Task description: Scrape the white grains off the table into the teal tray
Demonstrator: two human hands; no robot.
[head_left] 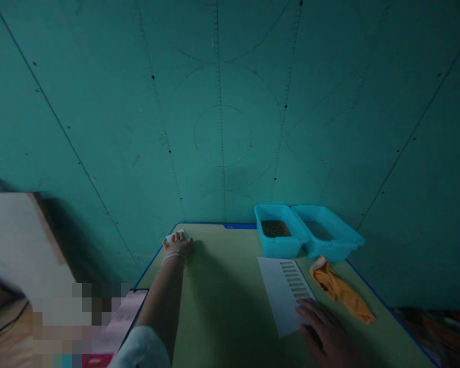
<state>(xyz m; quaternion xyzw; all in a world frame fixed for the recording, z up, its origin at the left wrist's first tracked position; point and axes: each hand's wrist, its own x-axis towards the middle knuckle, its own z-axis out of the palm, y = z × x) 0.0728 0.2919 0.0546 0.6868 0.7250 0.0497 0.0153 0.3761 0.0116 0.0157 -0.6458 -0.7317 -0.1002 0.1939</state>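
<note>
My left hand (pixel 178 246) reaches to the far left corner of the green table (pixel 222 291), its fingers closed over a small white object (pixel 175 236). My right hand (pixel 324 329) lies flat, fingers spread, on the near end of a white slotted tray (pixel 285 291) at the table's right. Just right of that tray lies a crumpled orange cloth (pixel 341 289). Two joined blue bins stand at the far right edge: the left bin (pixel 278 236) holds dark grains, and the right bin (pixel 327 237) looks to hold nothing.
A teal wall (pixel 222 112) with drawn lines rises right behind the table. A phone or tablet (pixel 124 317) lies by the table's left edge. A pale board (pixel 19 240) stands at the left. The table has a blue rim.
</note>
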